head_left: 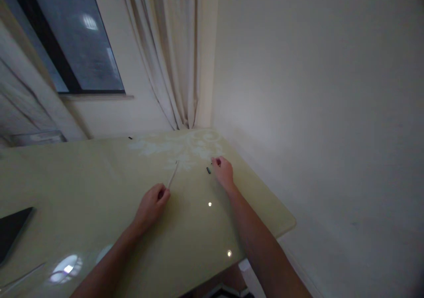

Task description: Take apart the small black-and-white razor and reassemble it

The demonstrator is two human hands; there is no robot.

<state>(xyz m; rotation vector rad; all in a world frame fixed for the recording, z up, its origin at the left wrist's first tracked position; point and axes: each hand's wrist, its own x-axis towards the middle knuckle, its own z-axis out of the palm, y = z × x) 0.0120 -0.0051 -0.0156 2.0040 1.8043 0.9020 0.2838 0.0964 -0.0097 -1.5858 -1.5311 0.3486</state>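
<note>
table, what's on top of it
On the table: a small dark piece by the right hand, another piece by the far edge, a dark flat object at left, a thin strip lower left. The left hand holds a slim pale stick. Anything beneath the arms is covered.

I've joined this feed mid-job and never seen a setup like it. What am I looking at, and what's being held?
There's no machine: these are a person's two bare hands, seen from one camera worn on that person's head, looking forward and down over a glossy table. The left hand holds a thin pale stick pointing away from the person. The right hand has its fingers curled; whether it holds anything is too small to tell. A small dark piece lies beside it, and another dark bit near the far edge. A dark flat object lies at the left.
</note>
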